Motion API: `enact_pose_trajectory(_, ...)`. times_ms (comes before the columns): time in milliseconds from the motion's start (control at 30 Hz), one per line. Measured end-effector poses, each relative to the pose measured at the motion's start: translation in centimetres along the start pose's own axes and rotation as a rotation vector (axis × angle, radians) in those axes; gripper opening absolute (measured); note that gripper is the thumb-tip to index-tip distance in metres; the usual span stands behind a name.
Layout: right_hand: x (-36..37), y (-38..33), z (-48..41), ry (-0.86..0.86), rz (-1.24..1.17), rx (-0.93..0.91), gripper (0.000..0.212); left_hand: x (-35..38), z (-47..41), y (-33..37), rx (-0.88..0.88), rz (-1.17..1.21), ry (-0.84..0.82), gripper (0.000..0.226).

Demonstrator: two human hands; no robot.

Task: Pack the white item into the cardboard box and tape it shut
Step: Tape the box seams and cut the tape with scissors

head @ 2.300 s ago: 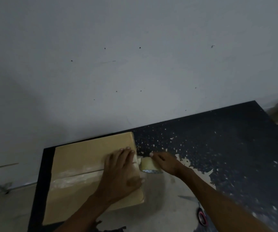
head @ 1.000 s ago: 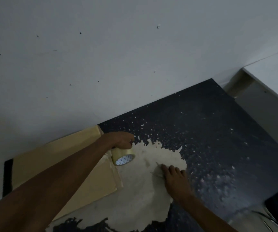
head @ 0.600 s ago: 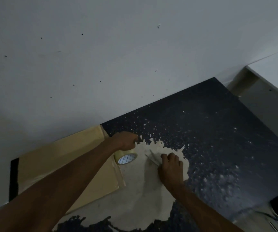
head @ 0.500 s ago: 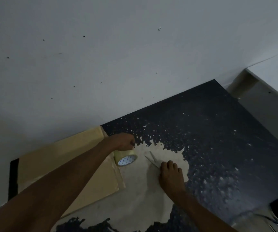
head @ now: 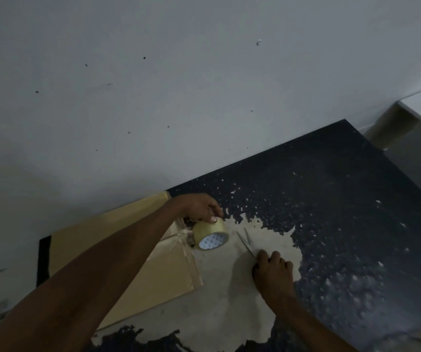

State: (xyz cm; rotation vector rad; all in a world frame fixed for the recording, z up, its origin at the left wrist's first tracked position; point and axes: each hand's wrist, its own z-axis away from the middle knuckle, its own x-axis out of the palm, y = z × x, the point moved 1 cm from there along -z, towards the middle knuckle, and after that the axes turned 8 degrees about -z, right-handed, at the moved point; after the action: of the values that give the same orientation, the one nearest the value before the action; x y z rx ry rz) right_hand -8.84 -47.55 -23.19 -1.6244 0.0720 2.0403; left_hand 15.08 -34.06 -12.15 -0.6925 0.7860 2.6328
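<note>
L hand (head: 199, 208): fingers curled round tape roll (head: 210, 235), just off box's right edge
R hand (head: 274, 271): grips scissors (head: 248, 246), blades apart, tips twd roll
Tape strip (head: 181, 235): runs from roll to box edge
Cardboard box (head: 163, 273): lies flat, top closed, on left of table (head: 344, 199), by wall

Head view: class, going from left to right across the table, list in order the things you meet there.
cardboard box → tape roll, held from above by the left hand → scissors → right hand, which grips the scissors.
</note>
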Motion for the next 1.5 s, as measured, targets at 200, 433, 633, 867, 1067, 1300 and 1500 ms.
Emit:
enact_pose_trajectory(200,-2.7,-0.6,0.6,-0.278,-0.799,0.181,0.032,-1.0,0.1,-0.3,-0.043,-0.001,-0.083,0.037)
enact_pose_trajectory(433,-5.3,-3.2,5.1,-0.524,-1.112,0.025,0.048,-0.6,-0.2,-0.1,-0.034,-0.04,-0.069,0.039)
enact_pose_trajectory(633,-7.5,-7.7,5.7,-0.689,-1.216,-0.087,0.03,-1.5,0.1,0.8,-0.005,-0.053,-0.063,0.036)
enact_pose_trajectory(867,-7.2,-9.7,4.1,-0.686,-1.278,-0.009,0.042,-1.9,0.2,1.0,0.016,-0.053,-0.058,0.035)
enact_pose_trajectory(1067,-7.4,-11.5,2.0,-0.665,-1.203,-0.045,0.042,-2.0,0.2,1.0,0.028,-0.036,-0.051,0.036)
enact_pose_trajectory(1300,-7.0,-11.8,0.5,-0.664,-1.257,-0.016,0.029,-2.3,0.1,1.2,0.051,-0.055,-0.057,0.034)
enact_pose_trajectory(1500,-6.4,-11.9,0.1,-0.651,-1.223,-0.038,0.034,-2.3,0.0,0.9,0.072,-0.069,-0.06,0.034)
